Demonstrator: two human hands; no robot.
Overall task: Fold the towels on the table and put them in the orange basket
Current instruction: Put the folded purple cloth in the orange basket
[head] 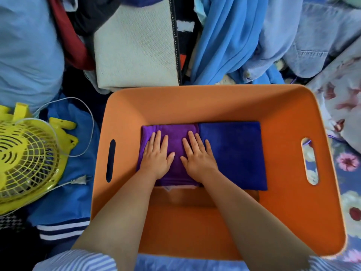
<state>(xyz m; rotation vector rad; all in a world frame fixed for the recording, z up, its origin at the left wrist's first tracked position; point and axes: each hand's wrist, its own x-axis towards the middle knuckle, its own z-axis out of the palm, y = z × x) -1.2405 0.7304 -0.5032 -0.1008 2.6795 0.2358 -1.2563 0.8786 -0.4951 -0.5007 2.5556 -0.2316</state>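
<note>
Inside the orange basket (125, 106), the left hand (157, 159) and right hand (197, 158) press flat, fingers straight, on a folded purple towel (175, 132), touching a blue towel (232, 153). No writing is legible.

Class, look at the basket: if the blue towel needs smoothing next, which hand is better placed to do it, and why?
The right hand. It lies flat on the purple towel, right beside the blue towel in the orange basket. The left hand rests farther off and would probably have to cross over.
</note>
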